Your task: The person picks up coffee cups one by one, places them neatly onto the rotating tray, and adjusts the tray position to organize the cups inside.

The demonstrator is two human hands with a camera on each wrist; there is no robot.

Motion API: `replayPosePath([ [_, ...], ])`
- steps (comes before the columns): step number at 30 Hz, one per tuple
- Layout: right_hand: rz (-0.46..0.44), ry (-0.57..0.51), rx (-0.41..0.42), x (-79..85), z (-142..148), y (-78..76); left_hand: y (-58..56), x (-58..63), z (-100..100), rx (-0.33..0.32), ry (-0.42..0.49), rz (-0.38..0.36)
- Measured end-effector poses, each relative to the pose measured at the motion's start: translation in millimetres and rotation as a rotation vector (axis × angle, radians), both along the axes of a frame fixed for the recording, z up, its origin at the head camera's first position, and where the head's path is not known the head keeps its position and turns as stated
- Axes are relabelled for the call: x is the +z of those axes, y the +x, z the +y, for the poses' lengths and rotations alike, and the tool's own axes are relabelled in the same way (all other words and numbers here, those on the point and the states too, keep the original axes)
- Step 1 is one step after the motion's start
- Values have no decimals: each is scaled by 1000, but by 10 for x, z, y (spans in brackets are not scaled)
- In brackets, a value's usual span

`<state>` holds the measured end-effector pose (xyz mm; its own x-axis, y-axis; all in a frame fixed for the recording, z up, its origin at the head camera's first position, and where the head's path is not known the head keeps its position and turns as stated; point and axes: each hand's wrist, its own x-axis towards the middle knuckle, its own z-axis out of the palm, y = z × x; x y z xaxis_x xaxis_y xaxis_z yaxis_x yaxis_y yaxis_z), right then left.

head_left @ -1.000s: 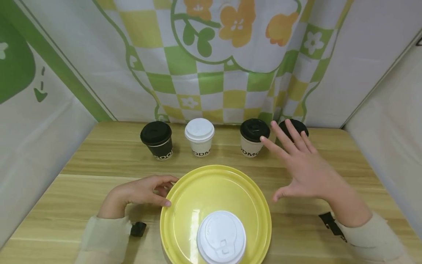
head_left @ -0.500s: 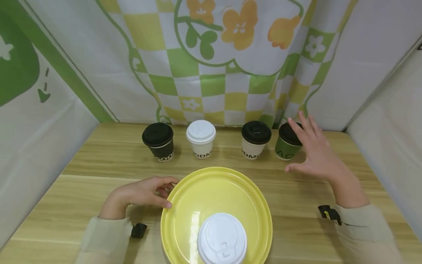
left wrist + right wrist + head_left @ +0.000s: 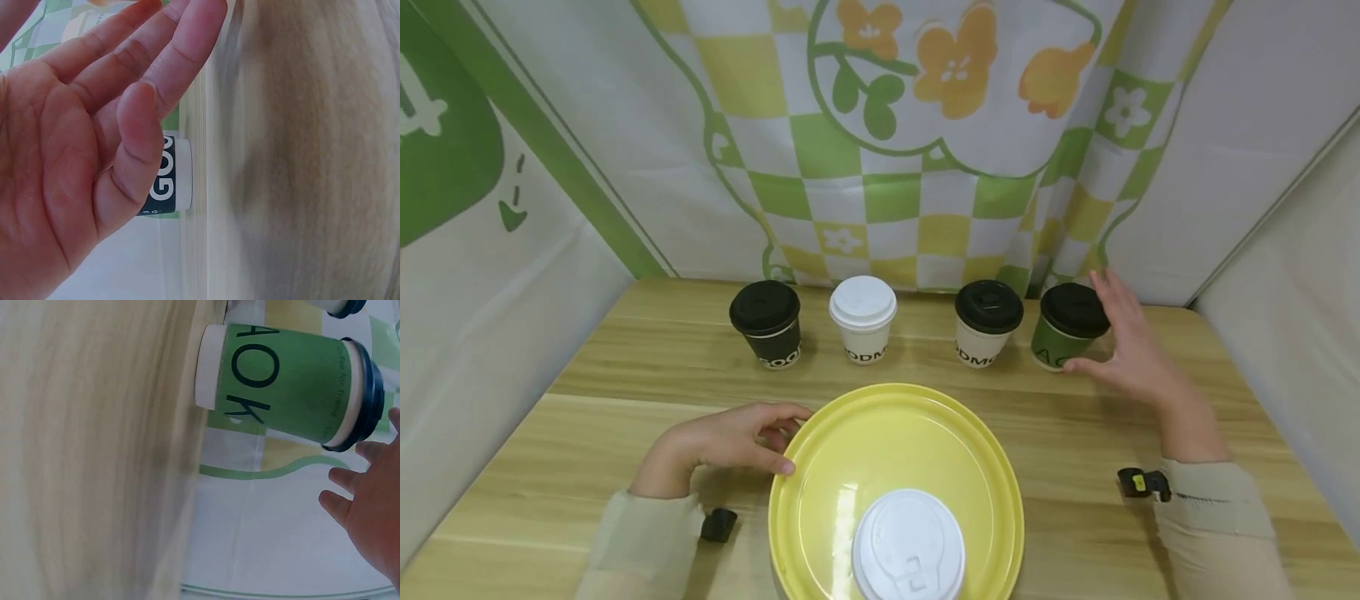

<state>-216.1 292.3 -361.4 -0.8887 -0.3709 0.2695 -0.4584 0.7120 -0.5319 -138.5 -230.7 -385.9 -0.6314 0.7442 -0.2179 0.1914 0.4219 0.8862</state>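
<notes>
A green paper cup [image 3: 1058, 345] with a black lid stands at the right end of a row of cups, its "AOK" lettering showing in the right wrist view. My right hand [image 3: 1138, 354] is spread along the cup's right side, thumb near its base and fingers by the lid; firm contact cannot be made out. A round yellow tray [image 3: 835, 433] lies in front, carrying a white-lidded cup [image 3: 908, 546] near its front edge. At the tray's left rim, my left hand [image 3: 726, 437] rests with the thumb touching the rim and the fingers loosely bent.
Along the back of the wooden table [image 3: 625, 400] stand a black cup [image 3: 767, 325], a white-lidded white cup [image 3: 863, 321] and a black-lidded white cup [image 3: 987, 325]. A checkered curtain [image 3: 887, 192] hangs right behind them. Pale fabric walls flank both sides.
My right hand has moved right and down, from in front of the green cup to its right side, uncovering the cup. My left hand has stayed at the tray rim. The view has shifted slightly.
</notes>
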Motion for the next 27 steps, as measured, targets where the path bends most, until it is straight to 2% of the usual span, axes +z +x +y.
replayPosePath([
  [9,-179,-169,-117,-90,58,-53,3,5,2,6,3,-9],
  [19,-236,-296,-176,-170,53,-105,24,23,10,17,-11,-4],
  [27,-279,-360,-149,-181,25,-155,18,24,13,5,-2,-21],
])
